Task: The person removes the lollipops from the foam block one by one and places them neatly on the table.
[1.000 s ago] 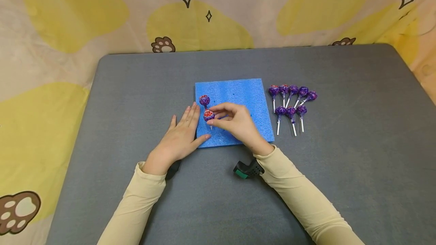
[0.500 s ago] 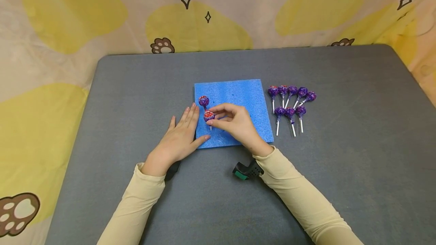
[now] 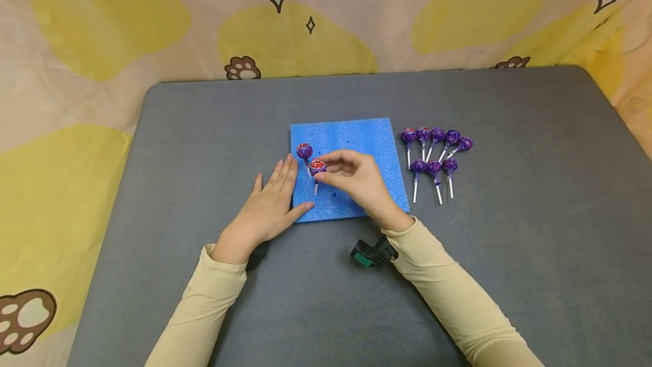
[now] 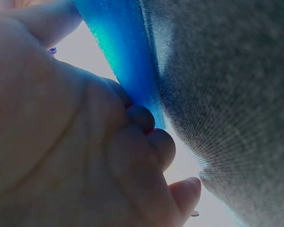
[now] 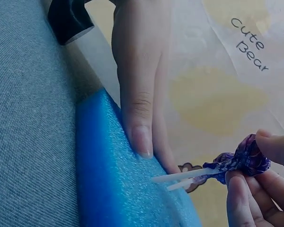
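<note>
In the head view my right hand (image 3: pixel 359 183) pinches a purple-and-red wrapped lollipop (image 3: pixel 318 167) by its head, between thumb and fingers. Its white stick points down at the left part of a blue foam block (image 3: pixel 351 135); the right wrist view shows the stick (image 5: pixel 180 176) close to the foam's surface, though contact is unclear. Just behind it, another lollipop (image 3: pixel 304 151) stands upright in the foam. My left hand (image 3: pixel 267 208) lies flat with straight fingers along the block's left edge, its thumb over the front left corner. The left wrist view shows its fingertips (image 4: pixel 161 149) against the foam's side.
Right of the block, several wrapped lollipops (image 3: pixel 433 167) lie on the grey table (image 3: pixel 509 214) in two rows, their sticks towards me. Small dark holes dot the foam. A patterned cloth (image 3: pixel 346 16) hangs behind the table.
My right hand has shifted slightly right and up with the lollipop, showing more of its stick and uncovering the standing lollipop's stick. The left hand stays in place.
</note>
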Available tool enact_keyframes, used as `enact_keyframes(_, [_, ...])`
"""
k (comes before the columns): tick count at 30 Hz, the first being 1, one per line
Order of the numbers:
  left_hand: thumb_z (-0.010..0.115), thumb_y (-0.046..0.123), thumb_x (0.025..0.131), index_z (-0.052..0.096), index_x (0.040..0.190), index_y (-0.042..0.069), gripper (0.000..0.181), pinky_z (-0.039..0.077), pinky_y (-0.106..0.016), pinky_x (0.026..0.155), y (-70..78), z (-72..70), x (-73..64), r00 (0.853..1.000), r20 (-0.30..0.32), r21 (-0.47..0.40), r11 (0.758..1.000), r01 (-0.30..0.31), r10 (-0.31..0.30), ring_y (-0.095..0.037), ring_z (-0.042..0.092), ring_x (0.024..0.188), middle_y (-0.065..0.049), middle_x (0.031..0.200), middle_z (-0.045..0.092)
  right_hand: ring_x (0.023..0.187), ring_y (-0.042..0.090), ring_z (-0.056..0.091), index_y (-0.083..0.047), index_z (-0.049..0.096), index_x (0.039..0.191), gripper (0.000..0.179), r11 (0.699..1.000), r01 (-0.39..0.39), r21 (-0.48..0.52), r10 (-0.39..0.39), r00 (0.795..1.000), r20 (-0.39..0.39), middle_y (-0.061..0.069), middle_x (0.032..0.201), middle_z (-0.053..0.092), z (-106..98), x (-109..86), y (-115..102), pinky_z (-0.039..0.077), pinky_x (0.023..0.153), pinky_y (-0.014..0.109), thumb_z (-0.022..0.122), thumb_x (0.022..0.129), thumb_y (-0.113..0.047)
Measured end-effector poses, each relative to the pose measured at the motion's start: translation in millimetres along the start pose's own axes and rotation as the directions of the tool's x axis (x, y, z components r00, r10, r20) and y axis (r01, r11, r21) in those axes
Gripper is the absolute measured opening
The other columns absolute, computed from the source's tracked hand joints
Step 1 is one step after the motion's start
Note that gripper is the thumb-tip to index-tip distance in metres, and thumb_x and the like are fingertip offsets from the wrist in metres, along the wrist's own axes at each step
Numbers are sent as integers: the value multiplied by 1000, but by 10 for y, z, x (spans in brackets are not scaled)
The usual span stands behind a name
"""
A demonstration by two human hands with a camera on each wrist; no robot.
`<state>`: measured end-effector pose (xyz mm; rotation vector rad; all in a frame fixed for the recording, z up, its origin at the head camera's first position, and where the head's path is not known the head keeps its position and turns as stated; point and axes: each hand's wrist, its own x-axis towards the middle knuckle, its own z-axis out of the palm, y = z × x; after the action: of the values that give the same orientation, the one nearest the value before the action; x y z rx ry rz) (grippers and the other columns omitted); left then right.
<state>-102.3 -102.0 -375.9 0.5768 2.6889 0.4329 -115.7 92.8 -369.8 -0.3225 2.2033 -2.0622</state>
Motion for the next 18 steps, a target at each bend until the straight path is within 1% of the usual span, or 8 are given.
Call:
enact_keyframes(7, [44, 53, 95, -3, 150, 4, 87, 1, -59, 109, 4, 3, 5, 1000, 3, 4, 1000, 4, -4, -25, -5, 143, -10, 157, -7, 82, 13, 66, 7, 65, 106, 26, 1000, -3, -3, 3, 1000, -20, 16, 98, 69, -38, -3, -14, 53, 74, 27, 72, 81, 1])
enact_keyframes(13, [45, 53, 95, -3, 150, 5, 88, 1, -59, 109, 9, 1, 9, 1000, 3, 4, 1000, 12, -12, -25, -5, 143, -10, 157, -7, 81, 14, 67, 8, 65, 106, 26, 999, 8, 38, -7, 1000, -26, 15, 96, 69, -72, -1, -29, 53, 74, 27, 71, 81, 2])
enact_keyframes(18, [45, 53, 94, -2, 150, 4, 88, 1, -59, 109, 8, 1, 9, 1000, 5, 5, 1000, 12, -13, -25, -5, 143, -10, 157, -7, 81, 14, 67, 8, 65, 105, 25, 998, 8, 70, -6, 999, -41, 12, 93, 70, -119, 4, -33, 52, 72, 26, 71, 82, 1])
